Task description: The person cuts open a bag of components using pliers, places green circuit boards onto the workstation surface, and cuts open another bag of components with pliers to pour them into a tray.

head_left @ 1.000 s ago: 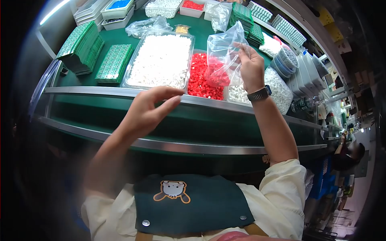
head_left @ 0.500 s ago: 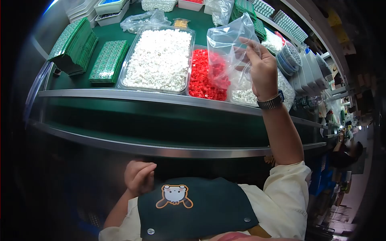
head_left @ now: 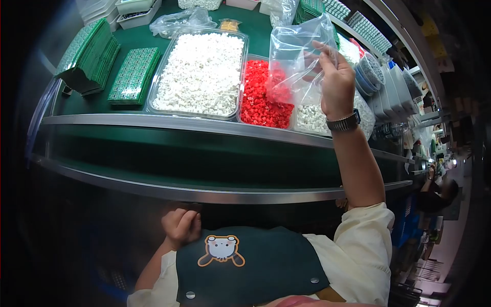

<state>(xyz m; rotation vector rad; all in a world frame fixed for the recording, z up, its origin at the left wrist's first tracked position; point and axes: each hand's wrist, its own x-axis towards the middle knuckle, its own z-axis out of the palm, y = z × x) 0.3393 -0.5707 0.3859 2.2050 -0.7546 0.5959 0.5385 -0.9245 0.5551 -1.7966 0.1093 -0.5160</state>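
Observation:
My right hand (head_left: 336, 84), with a watch at its wrist, pinches a clear plastic bag (head_left: 296, 59) and holds it up over the red pieces. The bag partly covers a tray of small red parts (head_left: 258, 102). Left of that stands a larger clear tray heaped with white parts (head_left: 199, 74), and a tray of whitish parts (head_left: 311, 120) lies under my right hand. Low down by the apron, below the bench's lower rail, my left hand (head_left: 182, 225) is closed; a dark thing shows at its fingertips, too unclear to name.
Green circuit boards are stacked (head_left: 89, 59) at the left, beside a smaller stack (head_left: 134, 77). A crumpled bag (head_left: 181, 21) lies at the back. Tubs (head_left: 371, 74) crowd the right. Metal rails (head_left: 204, 194) run along the front. Another person (head_left: 439, 195) is far right.
My left hand has dropped from the white tray's front edge to beside the apron and closed. My right hand, still holding the bag, has shifted slightly right.

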